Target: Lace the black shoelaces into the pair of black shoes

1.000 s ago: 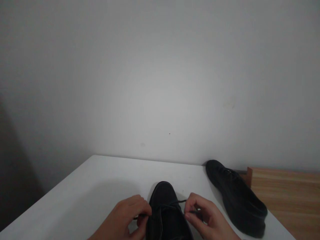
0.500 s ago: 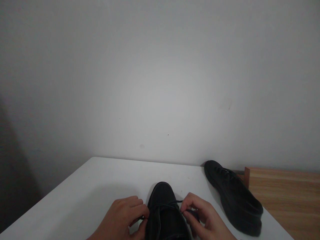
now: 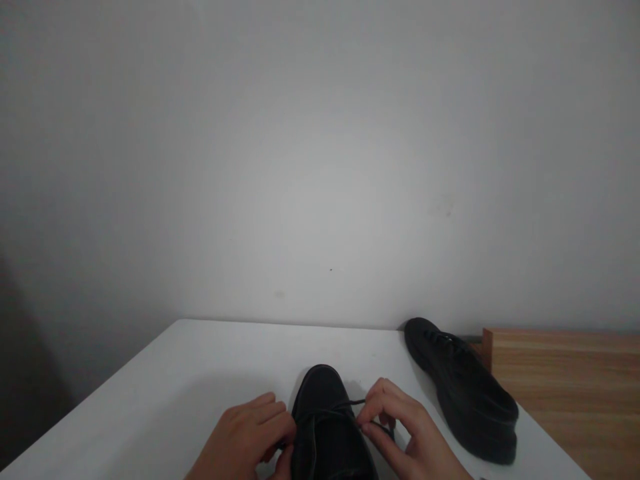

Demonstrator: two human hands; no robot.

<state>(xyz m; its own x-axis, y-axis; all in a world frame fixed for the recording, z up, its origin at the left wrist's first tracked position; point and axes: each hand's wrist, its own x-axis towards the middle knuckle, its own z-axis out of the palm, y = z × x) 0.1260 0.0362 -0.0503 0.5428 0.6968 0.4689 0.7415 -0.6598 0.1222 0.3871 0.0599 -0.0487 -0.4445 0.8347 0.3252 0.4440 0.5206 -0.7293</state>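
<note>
A black lace-up shoe (image 3: 321, 387) stands toe-away on the white table, its near end cut off by the bottom of the view. Against its left side, my left hand (image 3: 255, 433) is closed, thumb and forefinger pinching a dark bit that looks like shoelace; the fingers hide most of it. On the other side, my right hand (image 3: 405, 427) pinches the black shoelace (image 3: 357, 402), which stretches from the lowest eyelets to the fingertips. A loose length of it hangs below those fingers. The shoe's tongue lies between the two hands.
A second black shoe (image 3: 463, 390), laced, lies at an angle along the right edge of the white table (image 3: 215, 347). Beyond that edge is a wood-grain panel (image 3: 560, 387). A pale wall (image 3: 320, 167) rises behind the table.
My right fingers have shifted slightly on the shoelace, and more of its loose length shows beneath them. The left hand stays at the shoe's side. The view has moved a little.
</note>
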